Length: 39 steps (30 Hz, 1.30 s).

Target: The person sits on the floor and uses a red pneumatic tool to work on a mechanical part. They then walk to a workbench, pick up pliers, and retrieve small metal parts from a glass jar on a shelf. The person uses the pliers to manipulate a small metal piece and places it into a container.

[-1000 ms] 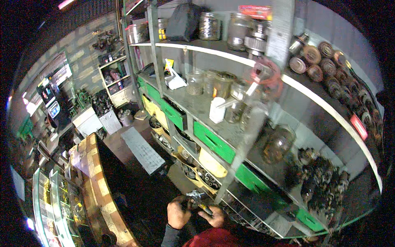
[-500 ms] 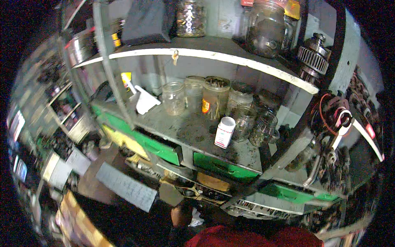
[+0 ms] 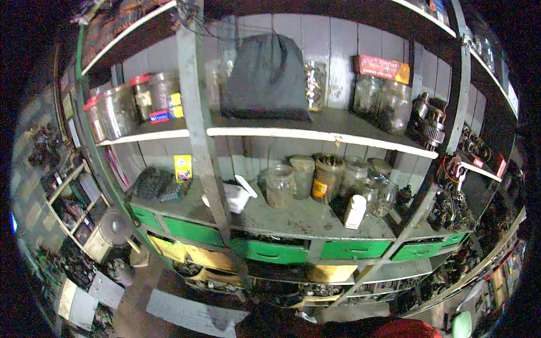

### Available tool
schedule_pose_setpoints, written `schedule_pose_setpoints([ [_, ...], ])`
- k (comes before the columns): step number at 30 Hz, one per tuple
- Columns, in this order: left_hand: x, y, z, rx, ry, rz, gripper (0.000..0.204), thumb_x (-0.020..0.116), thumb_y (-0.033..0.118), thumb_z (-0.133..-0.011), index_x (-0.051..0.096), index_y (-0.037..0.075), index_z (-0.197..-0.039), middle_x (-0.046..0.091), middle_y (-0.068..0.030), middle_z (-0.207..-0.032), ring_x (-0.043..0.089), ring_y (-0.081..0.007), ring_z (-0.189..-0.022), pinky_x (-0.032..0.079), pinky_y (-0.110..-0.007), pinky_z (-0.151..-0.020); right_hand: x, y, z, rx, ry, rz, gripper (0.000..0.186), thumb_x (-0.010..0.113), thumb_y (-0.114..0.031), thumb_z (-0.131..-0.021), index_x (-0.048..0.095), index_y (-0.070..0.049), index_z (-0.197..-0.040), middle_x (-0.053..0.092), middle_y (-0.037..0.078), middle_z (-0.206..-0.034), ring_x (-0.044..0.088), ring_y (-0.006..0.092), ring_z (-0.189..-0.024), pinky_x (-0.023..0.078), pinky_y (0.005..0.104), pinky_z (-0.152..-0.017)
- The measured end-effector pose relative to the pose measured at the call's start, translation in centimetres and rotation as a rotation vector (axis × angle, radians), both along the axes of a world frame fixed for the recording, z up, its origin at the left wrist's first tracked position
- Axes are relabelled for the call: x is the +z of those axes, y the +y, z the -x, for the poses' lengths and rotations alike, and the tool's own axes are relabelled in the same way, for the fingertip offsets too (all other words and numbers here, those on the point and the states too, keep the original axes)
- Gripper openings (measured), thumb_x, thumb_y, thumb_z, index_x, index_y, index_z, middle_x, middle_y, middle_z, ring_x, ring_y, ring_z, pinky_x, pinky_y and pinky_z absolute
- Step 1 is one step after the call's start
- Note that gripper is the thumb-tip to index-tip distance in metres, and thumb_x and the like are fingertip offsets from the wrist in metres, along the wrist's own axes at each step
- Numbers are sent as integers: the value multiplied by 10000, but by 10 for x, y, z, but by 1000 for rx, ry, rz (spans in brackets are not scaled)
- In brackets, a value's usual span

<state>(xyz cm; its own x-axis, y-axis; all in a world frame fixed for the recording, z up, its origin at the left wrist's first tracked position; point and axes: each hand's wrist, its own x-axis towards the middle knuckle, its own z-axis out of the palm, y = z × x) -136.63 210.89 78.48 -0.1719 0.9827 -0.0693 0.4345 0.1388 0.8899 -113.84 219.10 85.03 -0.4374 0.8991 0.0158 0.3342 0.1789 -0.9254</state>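
Neither of my hands can be made out; dark clothing and a bit of red cloth [image 3: 414, 328] fill the lower edge. Ahead of me stands a grey shelf unit. On its middle shelf, a small white bottle [image 3: 355, 212] stands upright near the front edge. Behind it are several glass jars, among them a clear one [image 3: 279, 187] and one with an orange label [image 3: 328, 179], filled with dark pieces. Farther left, a white plastic container [image 3: 236, 198] sits partly behind a grey post. A small white scrap [image 3: 306, 317] shows low down, too blurred to name.
Green drawers [image 3: 269, 253] run below the shelf. Above are a black cloth bag [image 3: 269, 76], red-lidded jars [image 3: 119, 110] and a toothed metal gear [image 3: 433, 134]. A grey upright post [image 3: 203, 112] crosses the shelves. A pale board [image 3: 194, 311] lies low at the left.
My view has tilted up and shifted left, so the shelf contents sit lower and farther right. The forearm at the lower edge is no longer visible. The white bottle still stands by the jars.
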Motion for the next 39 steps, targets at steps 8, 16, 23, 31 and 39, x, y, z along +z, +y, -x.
schedule_pose_setpoints([
  [8,69,37,61,76,-27,-97,225,698,269,-894,736,88,-1023,721,-157,-928,678,-370,-788,549,-463,-671,43,30,46,-34,66,-103,346,700,-387,-960,689,-60,-1069,630,97,-841,583,246,-765,487,403,-703],
  [16,114,68,62,132,-34,-137,222,692,256,-904,731,83,-1037,719,-149,-933,675,-353,-794,549,-454,-679,69,72,42,-51,147,-182,360,686,-393,-965,686,-54,-1088,643,110,-876,601,262,-795,499,413,-726],
  [23,136,89,49,187,-28,-142,219,687,245,-912,726,79,-1050,718,-142,-938,672,-338,-800,548,-445,-686,83,110,26,-31,192,-216,374,675,-397,-969,684,-49,-1104,655,121,-906,616,276,-822,509,421,-745],
  [31,149,107,38,236,-25,-128,217,682,233,-921,721,74,-1064,717,-133,-943,669,-321,-807,547,-436,-693,88,141,13,8,207,-217,389,662,-402,-974,681,-43,-1123,668,134,-941,633,291,-852,521,431,-768],
  [39,155,112,35,260,-21,-124,214,676,220,-931,716,69,-1078,715,-125,-949,665,-304,-813,546,-426,-701,89,152,13,58,198,-200,405,649,-407,-978,679,-37,-1141,681,147,-976,650,307,-883,533,441,-790],
])
